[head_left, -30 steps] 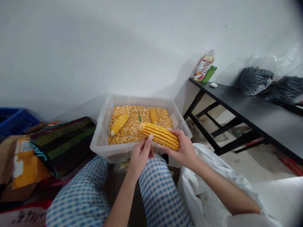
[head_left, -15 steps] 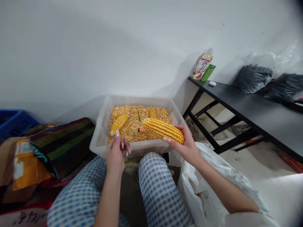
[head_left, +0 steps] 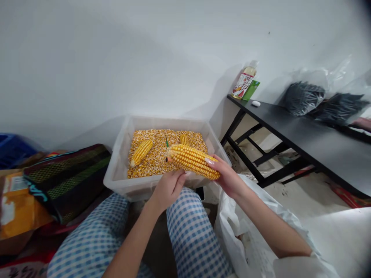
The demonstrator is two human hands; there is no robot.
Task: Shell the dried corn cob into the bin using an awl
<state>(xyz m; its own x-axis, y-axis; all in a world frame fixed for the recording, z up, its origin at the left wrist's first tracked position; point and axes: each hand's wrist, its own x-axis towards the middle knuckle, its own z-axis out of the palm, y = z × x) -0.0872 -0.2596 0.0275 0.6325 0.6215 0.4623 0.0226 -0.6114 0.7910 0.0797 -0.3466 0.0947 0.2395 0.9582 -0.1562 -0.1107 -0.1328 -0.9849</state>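
Note:
A large yellow corn cob (head_left: 193, 161), its rows of kernels intact, is held by its right end in my right hand (head_left: 227, 175), thumb on top. My left hand (head_left: 169, 189) is curled with fingers together just below the cob's underside; its fingertips are partly hidden, and I cannot tell whether they touch the cob. Under both hands stands a translucent plastic bin (head_left: 118, 166) spread with loose corn kernels (head_left: 159, 158). On the kernels lie a second cob (head_left: 142, 151) at left and a third cob (head_left: 184, 139) behind the held one. An orange, black-ended handle (head_left: 169, 158) and a thin green piece (head_left: 167, 143) show beside it.
A white plastic sack (head_left: 232, 227) stands open by my right knee. To the right, a black table (head_left: 304, 131) carries a bottle (head_left: 244, 82), a green packet (head_left: 251, 90) and bagged dark items (head_left: 304, 96). A dark mesh bag (head_left: 69, 181) and a blue crate (head_left: 14, 150) are at left.
My left hand has moved right, from near the left cob to below the held cob, and its fingers have curled in. My right thumb has shifted onto the cob's top. The view has shifted slightly.

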